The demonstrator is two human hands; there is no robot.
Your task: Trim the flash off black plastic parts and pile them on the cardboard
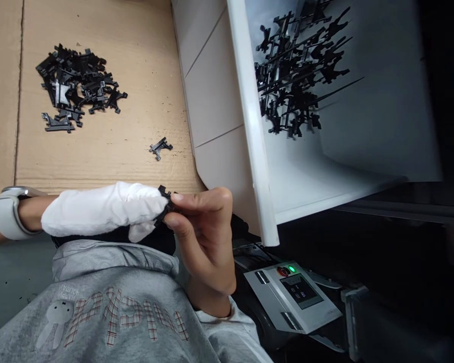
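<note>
My left hand (109, 209), in a white glove, comes in from the left and pinches a small black plastic part (162, 214) near my body. On the other side of that part, my bare right hand (204, 232) grips it between thumb and forefinger. The fingers hide much of its shape. Just beyond my hands, a single loose black plastic clip-like piece (161, 147) lies on the cardboard. Farther off to the left sits a heap of similar black pieces (75, 83).
Brown cardboard (144, 50) covers the work surface. Along its right side stands a white bin (251, 116) holding black parts still joined on thin sprues (295, 65). Below the bin is a control box (293, 297) with a green light and a small screen.
</note>
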